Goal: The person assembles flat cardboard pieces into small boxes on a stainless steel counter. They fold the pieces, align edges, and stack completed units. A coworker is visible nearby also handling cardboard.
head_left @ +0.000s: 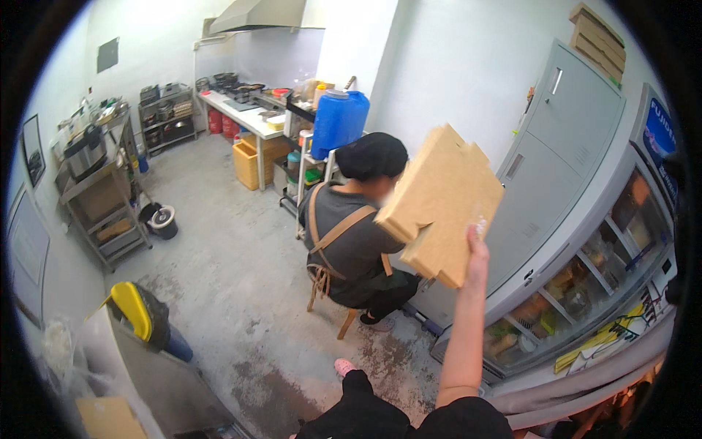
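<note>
My right arm reaches up and forward, and my right hand [477, 256] is closed on the lower right edge of a stack of flat brown cardboard boxes [446, 194]. Held up in the air at a tilt, the boxes show notched, cut edges. Part of my grip is hidden behind them. In this view they overlap a seated person [351, 219] in a dark cap, grey shirt and apron with tan straps. That person sits on a wooden stool [346, 323], turned toward the grey cabinet [550, 139]. My left hand is out of view.
A glass-fronted fridge [585, 278] stands at the right. More flat cardboard [598, 44] lies on top of the cabinet. Behind the person is a shelf rack with a blue jug [341, 121]. At the left are a bin with a yellow lid [131, 311] and a steel rack [110, 205].
</note>
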Demonstrator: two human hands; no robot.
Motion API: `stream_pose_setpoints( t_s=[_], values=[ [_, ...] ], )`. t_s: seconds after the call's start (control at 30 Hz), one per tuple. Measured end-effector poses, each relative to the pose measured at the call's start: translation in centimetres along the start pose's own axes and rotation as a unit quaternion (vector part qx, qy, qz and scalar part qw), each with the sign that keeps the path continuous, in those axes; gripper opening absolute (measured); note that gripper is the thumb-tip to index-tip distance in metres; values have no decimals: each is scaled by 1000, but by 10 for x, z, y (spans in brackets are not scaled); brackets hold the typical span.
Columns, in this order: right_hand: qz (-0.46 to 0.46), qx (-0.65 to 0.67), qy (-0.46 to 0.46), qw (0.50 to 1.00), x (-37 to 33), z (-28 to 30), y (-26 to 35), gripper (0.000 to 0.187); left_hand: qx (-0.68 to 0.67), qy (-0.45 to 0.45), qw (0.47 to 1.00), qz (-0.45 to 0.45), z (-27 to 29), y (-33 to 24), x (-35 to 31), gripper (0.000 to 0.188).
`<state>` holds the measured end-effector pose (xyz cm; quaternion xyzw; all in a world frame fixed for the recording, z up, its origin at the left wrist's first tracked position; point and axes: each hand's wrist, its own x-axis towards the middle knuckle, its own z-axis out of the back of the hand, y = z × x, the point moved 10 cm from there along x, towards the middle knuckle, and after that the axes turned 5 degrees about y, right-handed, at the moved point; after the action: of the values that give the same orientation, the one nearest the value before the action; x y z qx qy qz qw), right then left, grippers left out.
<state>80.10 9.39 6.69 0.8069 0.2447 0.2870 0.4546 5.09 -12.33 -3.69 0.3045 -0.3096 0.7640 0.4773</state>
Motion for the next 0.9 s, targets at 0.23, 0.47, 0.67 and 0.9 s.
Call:
stream_pose_setpoints(
  t_s=[0.23, 0.47, 0.67, 0.9],
  values=[
    [63, -106, -169, 978, 209, 200, -59, 39, -141, 86, 985, 51, -130, -241, 5, 78],
    [-28, 12, -309, 951, 384, 289, -211, 43, -249, 192, 948, -46, -183, -465, -17, 76],
    [-125, -354, -430, 821, 409, 322, -236, 63, -293, 243, 923, -62, -193, -507, -28, 67],
    [-209, -527, -393, 724, 407, 289, -177, 83, -212, 522, 826, -29, -200, -519, -67, 65]
  ],
)
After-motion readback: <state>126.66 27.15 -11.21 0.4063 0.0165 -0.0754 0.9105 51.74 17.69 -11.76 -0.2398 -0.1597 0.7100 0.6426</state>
